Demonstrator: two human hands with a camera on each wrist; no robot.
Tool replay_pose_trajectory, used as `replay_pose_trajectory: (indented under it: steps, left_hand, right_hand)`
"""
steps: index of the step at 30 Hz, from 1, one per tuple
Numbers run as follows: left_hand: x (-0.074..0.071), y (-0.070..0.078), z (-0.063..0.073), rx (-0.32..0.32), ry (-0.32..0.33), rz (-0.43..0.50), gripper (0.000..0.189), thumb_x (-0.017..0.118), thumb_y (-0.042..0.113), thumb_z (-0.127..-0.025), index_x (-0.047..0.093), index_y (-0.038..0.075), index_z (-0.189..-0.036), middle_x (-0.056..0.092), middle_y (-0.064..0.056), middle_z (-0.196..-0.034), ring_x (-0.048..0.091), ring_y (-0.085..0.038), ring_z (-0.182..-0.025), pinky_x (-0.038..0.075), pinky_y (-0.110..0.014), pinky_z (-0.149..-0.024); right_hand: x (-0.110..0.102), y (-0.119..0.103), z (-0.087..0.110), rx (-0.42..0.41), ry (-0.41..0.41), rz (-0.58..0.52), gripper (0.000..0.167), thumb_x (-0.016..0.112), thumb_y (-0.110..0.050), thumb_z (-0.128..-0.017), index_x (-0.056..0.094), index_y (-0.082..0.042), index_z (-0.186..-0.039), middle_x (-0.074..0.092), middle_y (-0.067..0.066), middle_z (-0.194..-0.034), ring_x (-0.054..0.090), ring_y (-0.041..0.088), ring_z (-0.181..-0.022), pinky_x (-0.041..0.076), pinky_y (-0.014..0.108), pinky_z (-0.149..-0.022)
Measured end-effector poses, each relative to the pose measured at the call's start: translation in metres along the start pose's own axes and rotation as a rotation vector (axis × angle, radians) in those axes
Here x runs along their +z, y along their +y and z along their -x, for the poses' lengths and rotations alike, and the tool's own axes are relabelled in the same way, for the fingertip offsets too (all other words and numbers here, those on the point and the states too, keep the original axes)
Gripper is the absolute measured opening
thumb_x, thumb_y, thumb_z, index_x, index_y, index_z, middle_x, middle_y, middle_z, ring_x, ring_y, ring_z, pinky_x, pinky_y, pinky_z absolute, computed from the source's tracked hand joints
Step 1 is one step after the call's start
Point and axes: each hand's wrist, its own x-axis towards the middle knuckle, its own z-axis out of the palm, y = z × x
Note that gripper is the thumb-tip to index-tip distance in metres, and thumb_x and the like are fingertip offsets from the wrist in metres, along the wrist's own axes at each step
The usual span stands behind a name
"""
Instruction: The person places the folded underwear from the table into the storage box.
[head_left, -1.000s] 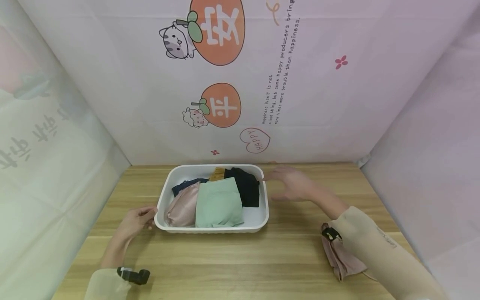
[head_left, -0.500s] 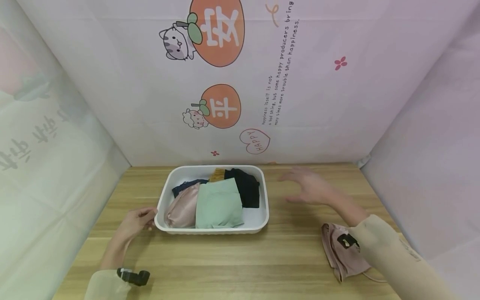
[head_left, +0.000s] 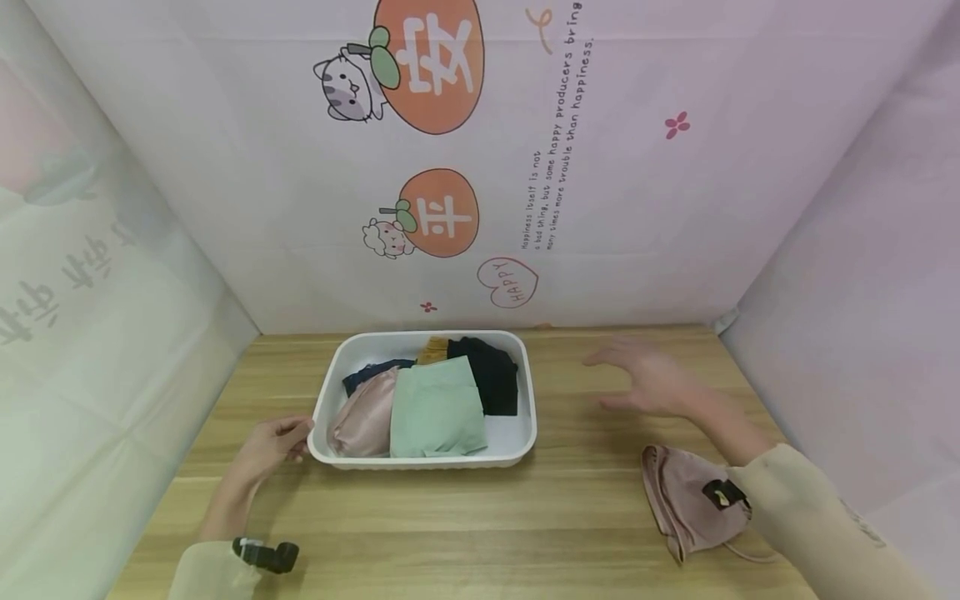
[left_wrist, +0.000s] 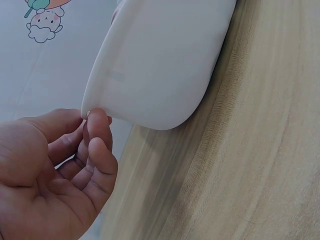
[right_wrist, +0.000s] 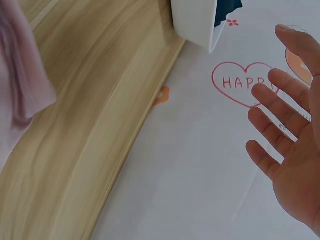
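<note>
A white plastic tray (head_left: 512,450) stands on the table with folded cloth items inside. My left hand (head_left: 268,447) pinches its left rim between thumb and fingers, as the left wrist view (left_wrist: 65,170) also shows. In the tray lie a mint green folded cloth (head_left: 437,408), a shiny pink one (head_left: 366,417), a black one (head_left: 491,377), a mustard one (head_left: 432,350) and a dark blue one (head_left: 375,371). My right hand (head_left: 648,377), fingers spread, hovers right of the tray and holds nothing. Near its forearm lies a dusty pink cloth pouch (head_left: 686,504) with a cord.
The wooden table (head_left: 450,533) reaches back to a white printed curtain (head_left: 600,283). More white fabric hangs along the left (head_left: 112,292) and right (head_left: 840,333) sides. Each wrist carries a small black camera.
My right hand has moved away from the tray's right rim, to the right, uncovering more of the pink pouch. My left hand keeps its hold on the rim; the tray stays put.
</note>
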Motion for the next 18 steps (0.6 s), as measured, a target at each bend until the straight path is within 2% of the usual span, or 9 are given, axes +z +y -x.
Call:
replay_pose_trajectory:
  steps: [6,13,18]
  left_hand:
    - [0.0,-0.002,-0.001,0.003,-0.001,-0.009,0.052,0.054,0.028,-0.104,0.051,-0.013,-0.137,0.071,-0.002,-0.088,0.064,-0.008,-0.076,0.058,-0.024,-0.068]
    - [-0.001,-0.002,0.0,0.004,-0.012,0.007,0.053,0.054,0.028,-0.104,0.05,-0.012,-0.138,0.069,-0.002,-0.087,0.064,-0.008,-0.076,0.058,-0.024,-0.069]
    - [-0.001,-0.001,0.001,0.003,-0.024,0.018,0.053,0.053,0.028,-0.105,0.048,-0.013,-0.139,0.068,-0.003,-0.088,0.063,-0.007,-0.077,0.058,-0.023,-0.069]
  right_hand:
    - [-0.003,0.006,0.013,0.036,0.001,0.01,0.061,0.083,-0.042,-0.078,0.066,-0.014,-0.129,0.067,0.006,-0.129,0.057,0.035,-0.125,0.043,0.056,-0.108]
    - [-0.011,0.01,0.033,0.102,-0.016,-0.02,0.06,0.078,-0.046,-0.083,0.064,-0.013,-0.132,0.065,0.011,-0.132,0.053,0.04,-0.128,0.039,0.062,-0.108]
    - [-0.011,0.014,0.045,0.112,0.012,-0.01,0.057,0.078,-0.045,-0.084,0.065,-0.013,-0.129,0.067,0.01,-0.128,0.056,0.039,-0.124,0.043,0.061,-0.104]
